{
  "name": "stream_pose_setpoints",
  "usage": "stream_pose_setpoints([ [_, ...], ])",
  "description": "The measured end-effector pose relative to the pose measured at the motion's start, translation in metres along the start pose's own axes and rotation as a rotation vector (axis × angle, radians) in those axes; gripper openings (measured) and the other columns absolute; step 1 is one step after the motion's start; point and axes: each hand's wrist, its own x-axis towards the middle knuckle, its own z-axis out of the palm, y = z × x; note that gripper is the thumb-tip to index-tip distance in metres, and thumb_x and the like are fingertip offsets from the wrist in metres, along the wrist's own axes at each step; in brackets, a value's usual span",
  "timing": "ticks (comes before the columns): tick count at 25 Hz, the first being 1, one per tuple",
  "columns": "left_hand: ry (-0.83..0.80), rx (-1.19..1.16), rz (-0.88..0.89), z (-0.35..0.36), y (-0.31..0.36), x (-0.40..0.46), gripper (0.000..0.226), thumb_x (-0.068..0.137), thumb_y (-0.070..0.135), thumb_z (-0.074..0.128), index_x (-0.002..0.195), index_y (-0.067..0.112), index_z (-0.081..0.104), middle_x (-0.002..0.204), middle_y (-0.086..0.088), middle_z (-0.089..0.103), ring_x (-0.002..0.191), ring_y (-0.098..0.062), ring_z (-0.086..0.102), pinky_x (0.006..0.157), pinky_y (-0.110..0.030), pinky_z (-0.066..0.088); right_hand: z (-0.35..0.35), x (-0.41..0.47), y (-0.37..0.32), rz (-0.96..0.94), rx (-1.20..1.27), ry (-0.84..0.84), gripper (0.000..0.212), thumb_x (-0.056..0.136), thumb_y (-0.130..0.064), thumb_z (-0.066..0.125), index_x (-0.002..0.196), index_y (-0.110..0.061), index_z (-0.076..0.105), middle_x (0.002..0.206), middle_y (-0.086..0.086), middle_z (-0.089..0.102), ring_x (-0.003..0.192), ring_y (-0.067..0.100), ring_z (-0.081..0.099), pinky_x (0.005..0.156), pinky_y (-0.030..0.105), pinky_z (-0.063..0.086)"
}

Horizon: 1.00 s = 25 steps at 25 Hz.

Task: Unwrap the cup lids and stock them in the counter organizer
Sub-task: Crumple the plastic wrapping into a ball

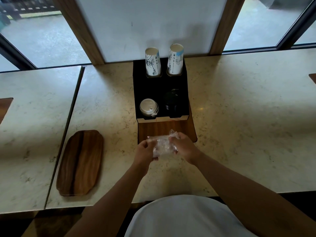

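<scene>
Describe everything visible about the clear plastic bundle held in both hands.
The crinkled clear plastic bundle looks like thin transparent wrap, bunched and glossy. The left hand and the right hand grip it from opposite sides, above the pale marble counter, in front of the black organizer. Its contents cannot be made out.
</scene>
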Motion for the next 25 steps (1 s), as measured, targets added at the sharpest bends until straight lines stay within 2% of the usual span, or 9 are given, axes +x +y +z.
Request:
stream_pose_setpoints([
  [5, 0.038, 0.086, 0.11, -0.006, -0.003, 0.004, 0.024, 0.096, 0.025, 0.067, 0.102, 0.001, 0.064, 0.093, -0.016, 0.067, 0.064, -0.021, 0.063, 0.051, -0.03, 0.052, -0.004, 0.002, 0.009, -0.098, -0.075, 0.058, 0.019, 0.096, -0.021, 0.065, 0.102, -0.004, 0.06, 0.082, 0.005, 0.061, 0.051, 0.003, 0.053, 0.044, 0.018, 0.043],
  [9, 0.062, 0.045, 0.113, -0.001, -0.008, 0.007, 0.019, 0.098, 0.019, 0.066, 0.098, 0.001, 0.06, 0.085, -0.015, 0.064, 0.054, -0.018, 0.06, 0.045, -0.029, 0.044, 0.0, 0.003, 0.014, -0.157, -0.092, 0.109, 0.016, 0.097, -0.018, 0.064, 0.104, -0.003, 0.062, 0.084, 0.006, 0.065, 0.061, 0.009, 0.057, 0.048, 0.017, 0.044],
  [12, 0.054, 0.007, 0.066, 0.0, -0.012, 0.008, 0.014, 0.098, 0.014, 0.064, 0.097, 0.002, 0.057, 0.083, -0.015, 0.063, 0.052, -0.018, 0.059, 0.043, -0.03, 0.042, 0.001, 0.004, 0.017, -0.178, -0.091, 0.119, 0.014, 0.096, -0.016, 0.065, 0.1, -0.003, 0.063, 0.083, 0.005, 0.066, 0.063, 0.009, 0.06, 0.05, 0.019, 0.047],
  [15, 0.071, -0.045, -0.09, -0.001, -0.01, 0.009, 0.004, 0.094, 0.004, 0.061, 0.098, 0.002, 0.061, 0.09, -0.02, 0.067, 0.058, -0.025, 0.062, 0.045, -0.032, 0.045, 0.0, 0.005, 0.021, -0.191, -0.119, 0.122, 0.011, 0.094, -0.014, 0.068, 0.097, -0.005, 0.065, 0.084, 0.005, 0.066, 0.07, 0.013, 0.061, 0.059, 0.026, 0.05],
  [17, 0.0, -0.071, -0.228, -0.005, -0.008, 0.01, 0.02, 0.088, 0.002, 0.061, 0.107, 0.0, 0.065, 0.103, -0.024, 0.071, 0.072, -0.032, 0.067, 0.048, -0.033, 0.049, -0.003, 0.006, 0.022, -0.185, -0.157, 0.104, 0.009, 0.093, -0.014, 0.069, 0.094, -0.005, 0.066, 0.085, 0.005, 0.065, 0.072, 0.014, 0.06, 0.062, 0.028, 0.051],
  [19, -0.072, 0.006, -0.288, -0.01, -0.007, 0.009, 0.03, 0.083, 0.008, 0.062, 0.112, 0.002, 0.068, 0.107, -0.021, 0.072, 0.085, -0.034, 0.069, 0.055, -0.034, 0.053, -0.009, 0.005, 0.021, -0.19, -0.24, 0.094, 0.006, 0.092, -0.014, 0.068, 0.091, -0.009, 0.067, 0.085, 0.004, 0.066, 0.074, 0.013, 0.061, 0.067, 0.03, 0.052],
  [21, -0.131, 0.11, -0.252, -0.016, -0.007, 0.009, 0.034, 0.084, 0.016, 0.065, 0.117, 0.007, 0.07, 0.113, -0.018, 0.071, 0.097, -0.033, 0.069, 0.074, -0.042, 0.057, -0.019, 0.005, 0.016, -0.218, -0.3, 0.056, 0.004, 0.092, -0.015, 0.068, 0.092, -0.011, 0.067, 0.083, 0.005, 0.066, 0.074, 0.014, 0.061, 0.069, 0.031, 0.052],
  [23, -0.196, 0.273, -0.165, -0.022, -0.005, 0.011, 0.046, 0.087, 0.026, 0.073, 0.129, 0.011, 0.063, 0.123, -0.012, 0.067, 0.111, -0.03, 0.065, 0.095, -0.046, 0.054, -0.024, 0.001, 0.01, -0.254, -0.322, -0.057, 0.007, 0.093, -0.016, 0.069, 0.094, -0.009, 0.068, 0.081, 0.007, 0.067, 0.071, 0.015, 0.061, 0.067, 0.033, 0.052],
  [25, -0.307, 0.526, -0.081, -0.025, -0.001, 0.013, 0.057, 0.084, 0.037, 0.078, 0.133, 0.014, 0.06, 0.126, -0.004, 0.065, 0.114, -0.023, 0.063, 0.099, -0.043, 0.052, -0.024, -0.003, 0.003, -0.259, -0.369, -0.19, 0.011, 0.092, -0.021, 0.07, 0.098, -0.012, 0.07, 0.085, 0.008, 0.071, 0.072, 0.015, 0.066, 0.067, 0.03, 0.056],
])
